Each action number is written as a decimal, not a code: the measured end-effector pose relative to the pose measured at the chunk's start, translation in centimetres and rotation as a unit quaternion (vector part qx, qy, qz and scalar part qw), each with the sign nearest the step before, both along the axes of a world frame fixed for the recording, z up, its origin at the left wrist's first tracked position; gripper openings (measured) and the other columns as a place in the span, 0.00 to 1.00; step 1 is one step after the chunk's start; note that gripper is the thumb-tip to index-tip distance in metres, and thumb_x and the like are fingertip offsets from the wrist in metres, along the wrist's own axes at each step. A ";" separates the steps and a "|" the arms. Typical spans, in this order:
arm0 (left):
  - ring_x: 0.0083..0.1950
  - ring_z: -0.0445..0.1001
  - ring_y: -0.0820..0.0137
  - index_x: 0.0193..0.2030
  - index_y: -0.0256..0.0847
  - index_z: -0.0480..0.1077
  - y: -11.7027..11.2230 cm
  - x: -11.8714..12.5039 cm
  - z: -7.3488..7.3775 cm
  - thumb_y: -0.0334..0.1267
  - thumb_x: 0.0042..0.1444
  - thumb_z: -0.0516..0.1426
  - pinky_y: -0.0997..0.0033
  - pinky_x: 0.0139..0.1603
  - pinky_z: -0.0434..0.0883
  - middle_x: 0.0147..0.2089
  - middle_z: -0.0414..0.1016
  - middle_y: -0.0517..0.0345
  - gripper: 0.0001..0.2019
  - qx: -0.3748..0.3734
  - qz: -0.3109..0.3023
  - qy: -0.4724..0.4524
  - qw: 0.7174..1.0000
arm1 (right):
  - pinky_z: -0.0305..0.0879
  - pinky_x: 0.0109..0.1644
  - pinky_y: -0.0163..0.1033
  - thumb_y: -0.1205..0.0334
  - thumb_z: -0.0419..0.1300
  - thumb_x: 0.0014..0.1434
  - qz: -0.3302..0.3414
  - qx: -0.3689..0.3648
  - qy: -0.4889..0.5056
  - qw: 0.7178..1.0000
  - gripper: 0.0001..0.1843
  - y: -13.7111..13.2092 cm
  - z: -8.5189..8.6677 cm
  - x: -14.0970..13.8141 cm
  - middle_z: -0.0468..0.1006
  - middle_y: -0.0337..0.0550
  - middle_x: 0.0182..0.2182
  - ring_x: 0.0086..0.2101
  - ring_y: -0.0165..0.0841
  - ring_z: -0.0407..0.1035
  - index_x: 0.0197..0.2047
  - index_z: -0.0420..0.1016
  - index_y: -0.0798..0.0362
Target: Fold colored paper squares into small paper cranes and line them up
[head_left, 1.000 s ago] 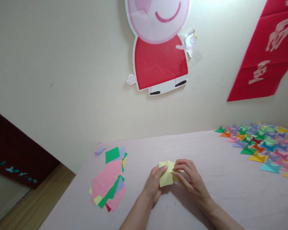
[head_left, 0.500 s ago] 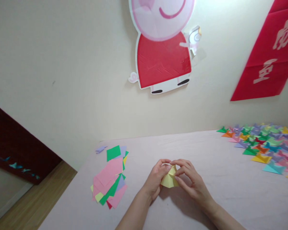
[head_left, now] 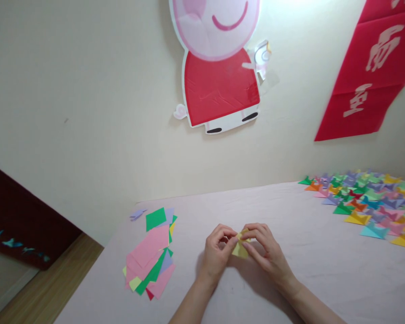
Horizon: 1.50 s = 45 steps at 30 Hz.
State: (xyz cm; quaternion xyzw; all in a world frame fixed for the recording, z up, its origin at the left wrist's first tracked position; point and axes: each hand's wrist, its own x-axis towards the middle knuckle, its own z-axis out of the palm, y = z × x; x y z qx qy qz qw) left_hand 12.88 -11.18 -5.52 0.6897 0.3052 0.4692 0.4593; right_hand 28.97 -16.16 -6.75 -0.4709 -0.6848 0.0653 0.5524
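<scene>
Between my two hands is a small piece of yellow paper (head_left: 240,250), partly folded and held just above the table. My left hand (head_left: 219,249) pinches its left side between thumb and fingers. On the other side, the thumb and fingertips of my right hand (head_left: 263,246) close on the right edge. My fingers cover the upper part of the paper, so its exact folds are hard to make out.
A loose pile of coloured paper sheets (head_left: 151,252) lies to the left, with a small purple folded paper (head_left: 138,214) behind it. Rows of folded paper figures (head_left: 371,202) spread across the back right. The table (head_left: 202,211) meets a wall (head_left: 121,112) behind.
Both hands have shifted their fingers on the yellow paper, which now looks narrower, with less of it showing. The whole view has turned slightly to the right.
</scene>
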 end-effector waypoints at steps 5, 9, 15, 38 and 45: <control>0.37 0.71 0.66 0.33 0.40 0.75 -0.1 0.2 -0.4 0.43 0.60 0.59 0.71 0.37 0.66 0.34 0.73 0.55 0.10 -0.034 0.027 -0.001 0.999 | 0.69 0.49 0.43 0.63 0.60 0.62 0.016 -0.041 0.030 0.999 0.07 0.2 -0.4 0.1 0.77 0.45 0.41 0.45 0.39 0.71 0.44 0.77 0.46; 0.45 0.73 0.62 0.38 0.42 0.74 -0.4 -0.4 0.3 0.41 0.61 0.59 0.67 0.48 0.66 0.42 0.76 0.53 0.06 -0.033 0.010 0.022 0.999 | 0.70 0.47 0.41 0.61 0.56 0.65 0.042 -0.091 0.094 0.991 0.10 0.3 -0.4 0.3 0.78 0.45 0.39 0.43 0.38 0.73 0.40 0.79 0.47; 0.48 0.72 0.62 0.48 0.42 0.72 -0.5 -0.9 0.1 0.40 0.62 0.57 0.67 0.49 0.66 0.48 0.76 0.51 0.10 -0.068 -0.045 0.032 0.996 | 0.72 0.33 0.37 0.55 0.59 0.61 0.039 -0.145 0.231 0.961 0.10 0.4 -0.4 0.3 0.78 0.45 0.34 0.32 0.35 0.73 0.35 0.78 0.51; 0.60 0.64 0.56 0.54 0.47 0.71 -0.7 -0.9 0.7 0.39 0.59 0.61 0.56 0.63 0.57 0.57 0.69 0.48 0.16 0.057 0.133 0.026 0.989 | 0.62 0.31 0.37 0.52 0.58 0.63 -0.038 -0.119 0.180 0.976 0.14 0.5 0.2 0.4 0.74 0.42 0.31 0.30 0.34 0.66 0.30 0.73 0.50; 0.38 0.74 0.64 0.49 0.45 0.62 -1.5 1.3 -0.6 0.52 0.51 0.66 0.69 0.40 0.68 0.37 0.76 0.57 0.25 -0.241 0.043 -0.102 0.964 | 0.63 0.32 0.37 0.53 0.59 0.63 -0.030 -0.095 0.146 0.984 0.12 0.5 0.1 0.3 0.75 0.42 0.31 0.31 0.34 0.67 0.31 0.75 0.50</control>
